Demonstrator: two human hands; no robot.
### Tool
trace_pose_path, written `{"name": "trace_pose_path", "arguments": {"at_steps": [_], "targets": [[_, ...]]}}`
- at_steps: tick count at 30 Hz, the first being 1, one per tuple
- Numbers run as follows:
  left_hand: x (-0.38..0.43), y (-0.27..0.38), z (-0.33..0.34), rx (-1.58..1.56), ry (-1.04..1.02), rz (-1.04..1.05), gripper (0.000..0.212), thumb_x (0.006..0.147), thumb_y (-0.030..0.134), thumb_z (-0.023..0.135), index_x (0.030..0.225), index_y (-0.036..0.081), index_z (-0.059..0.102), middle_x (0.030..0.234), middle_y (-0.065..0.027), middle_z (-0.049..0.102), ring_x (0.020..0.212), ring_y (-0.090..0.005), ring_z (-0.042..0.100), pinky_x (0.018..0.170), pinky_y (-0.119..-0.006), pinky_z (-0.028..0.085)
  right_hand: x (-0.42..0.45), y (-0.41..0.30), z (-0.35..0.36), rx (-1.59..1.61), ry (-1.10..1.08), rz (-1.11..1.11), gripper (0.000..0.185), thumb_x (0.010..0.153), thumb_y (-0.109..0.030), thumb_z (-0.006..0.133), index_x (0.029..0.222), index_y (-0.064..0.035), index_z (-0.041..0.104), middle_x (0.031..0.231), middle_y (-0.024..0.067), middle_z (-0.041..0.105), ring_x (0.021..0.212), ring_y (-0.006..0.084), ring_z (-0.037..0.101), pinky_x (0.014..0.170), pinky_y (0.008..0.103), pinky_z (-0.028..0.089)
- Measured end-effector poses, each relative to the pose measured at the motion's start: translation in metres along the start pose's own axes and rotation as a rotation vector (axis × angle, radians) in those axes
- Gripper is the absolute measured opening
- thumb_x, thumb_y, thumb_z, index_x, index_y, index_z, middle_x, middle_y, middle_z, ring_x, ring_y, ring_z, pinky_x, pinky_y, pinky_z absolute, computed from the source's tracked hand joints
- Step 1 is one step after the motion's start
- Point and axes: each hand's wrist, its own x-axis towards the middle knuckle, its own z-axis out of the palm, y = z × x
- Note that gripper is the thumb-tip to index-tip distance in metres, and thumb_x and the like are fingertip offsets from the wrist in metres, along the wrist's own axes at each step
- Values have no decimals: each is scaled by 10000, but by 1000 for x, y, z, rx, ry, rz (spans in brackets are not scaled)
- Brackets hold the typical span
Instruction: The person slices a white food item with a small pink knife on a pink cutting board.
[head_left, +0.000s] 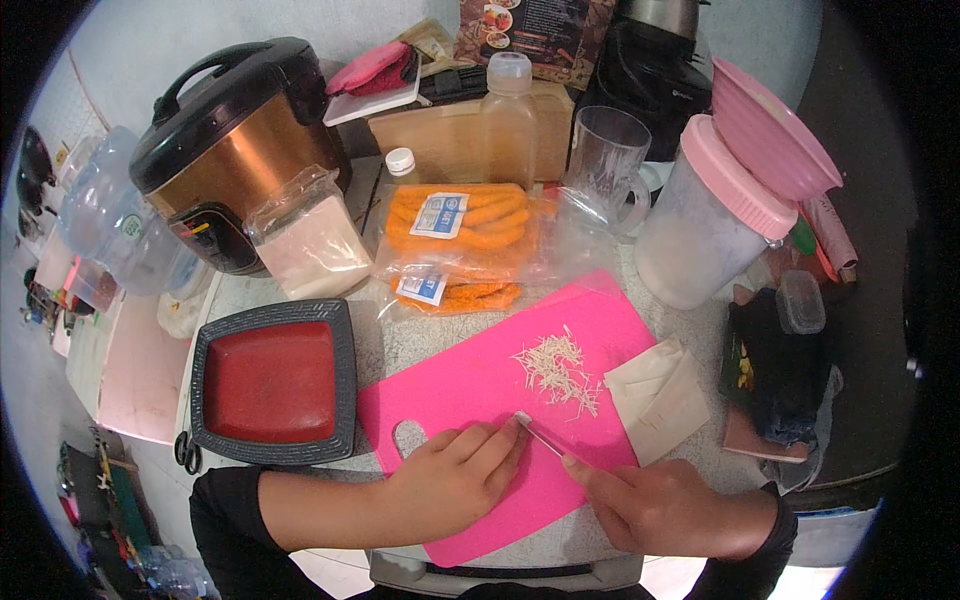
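My right hand (652, 502) grips a small knife (546, 438), its blade slanting up and left over a pink cutting board (480, 375). At the blade's tip, the fingertips of my left hand (457, 472) press a small whitish piece (523, 417) to the board. What that piece is, I cannot tell exactly; the fingers hide part of it. Farther back on the board lies a loose pile of thin pale matchstick strips (559, 371). A folded cream paper or napkin (660, 401) overlaps the board's right edge, with a few thin strips on it.
Left of the board sits a square red dish with a dark rim (274, 382), beside scissors (187, 452). Behind are packaged orange fuzzy items (457, 225), wrapped napkins (311, 251), a rice cooker (232, 142), a bottle (508, 120), a clear jug (607, 161) and a pink-lidded canister (705, 217).
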Motion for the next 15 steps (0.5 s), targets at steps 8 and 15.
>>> {"name": "trace_pose_path", "arguments": {"at_steps": [8, 15], "targets": [[0, 0, 2, 0, 20, 7, 460, 750, 205, 671, 1152, -17, 666, 1170, -135, 610, 965, -224, 606, 746, -307, 539, 2, 4, 14, -90, 47, -34, 635, 801, -194, 653, 1401, -49, 499, 662, 52, 578, 482, 241, 607, 406, 418, 492], [0, -1, -1, 47, -11, 24, 462, 749, 200, 671, 1152, -25, 663, 1225, -158, 607, 963, -228, 622, 768, -305, 544, -9, -5, -1, -81, -6, 0, 642, 793, -214, 659, 1400, -67, 509, 658, 46, 569, 477, 221, 610, 377, 408, 472]]}}
